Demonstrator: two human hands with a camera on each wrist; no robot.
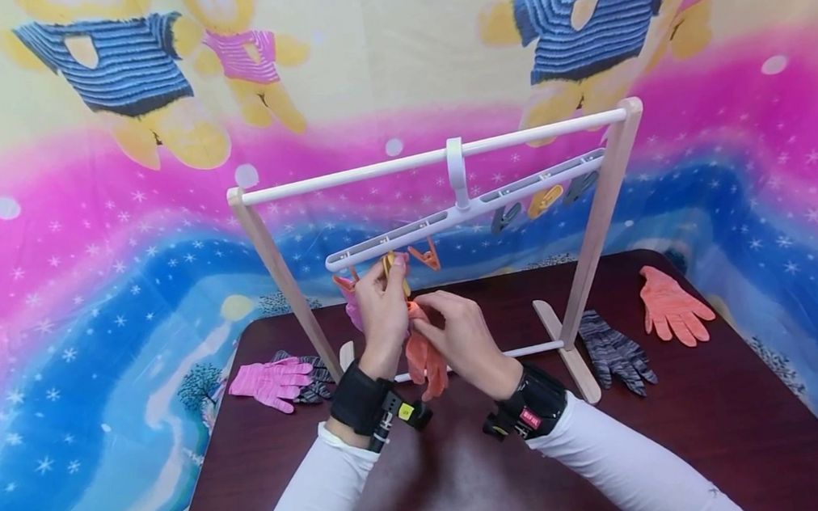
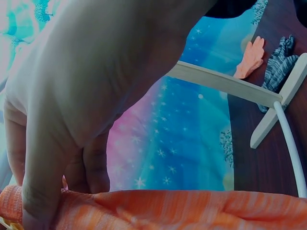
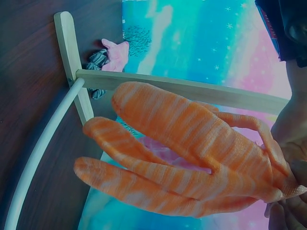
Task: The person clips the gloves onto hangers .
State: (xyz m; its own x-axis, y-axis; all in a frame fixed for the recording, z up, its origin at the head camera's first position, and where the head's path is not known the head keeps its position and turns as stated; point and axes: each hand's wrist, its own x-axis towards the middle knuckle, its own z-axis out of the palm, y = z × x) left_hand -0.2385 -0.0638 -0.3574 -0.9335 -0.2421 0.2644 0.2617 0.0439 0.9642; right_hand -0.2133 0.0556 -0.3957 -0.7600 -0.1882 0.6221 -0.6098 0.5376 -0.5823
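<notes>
My left hand [image 1: 384,306] pinches a yellow clothespin [image 1: 389,264] under the low end of a white clip hanger [image 1: 407,235]. Beneath it an orange glove [image 1: 427,363] hangs fingers down, and my right hand [image 1: 459,332] grips its cuff. The left wrist view has the left thumb against the orange cloth, with a bit of yellow clip at the corner. Whether the clip bites the cuff is hidden. Behind my left hand a pink glove [image 1: 352,307] hangs from an orange clothespin [image 1: 344,280]. Another orange clothespin [image 1: 427,255] dangles bare to the right.
The hanger hooks over a wooden rack's white rod [image 1: 537,132] and tilts down leftward. Grey and yellow clothespins [image 1: 545,201] hang at its right half. On the dark table [image 1: 745,421] lie a pink glove [image 1: 274,383], dark grey gloves [image 1: 614,351] and another orange glove [image 1: 672,309].
</notes>
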